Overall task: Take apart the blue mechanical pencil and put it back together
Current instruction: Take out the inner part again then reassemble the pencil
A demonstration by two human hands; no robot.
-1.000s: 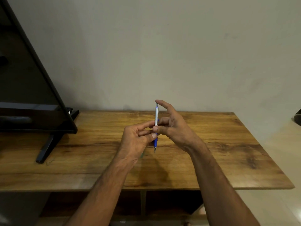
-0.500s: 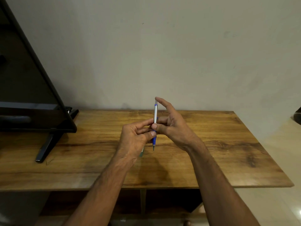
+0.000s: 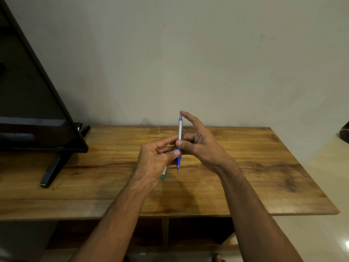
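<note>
Both sets of fingers are closing on one thing: the left hand (image 3: 154,159) is pinching the blue grip end of the blue mechanical pencil (image 3: 179,140) between thumb and fingertips, while the right hand (image 3: 198,144) is clamping the silver barrel just above with its thumb, its index finger (image 3: 186,115) reaching up to touch the top cap. The pencil is standing nearly upright, tip down, above the middle of the wooden table (image 3: 264,167) and clear of its surface. It appears whole, so which stage of the task this is cannot be told. A small greenish object (image 3: 163,174), partly hidden, is lying beneath the left hand. To the far left a black screen (image 3: 37,110) is leaning on its stand. If the cap pops off, small parts could be dropping and rolling off the table's near edge.
</note>
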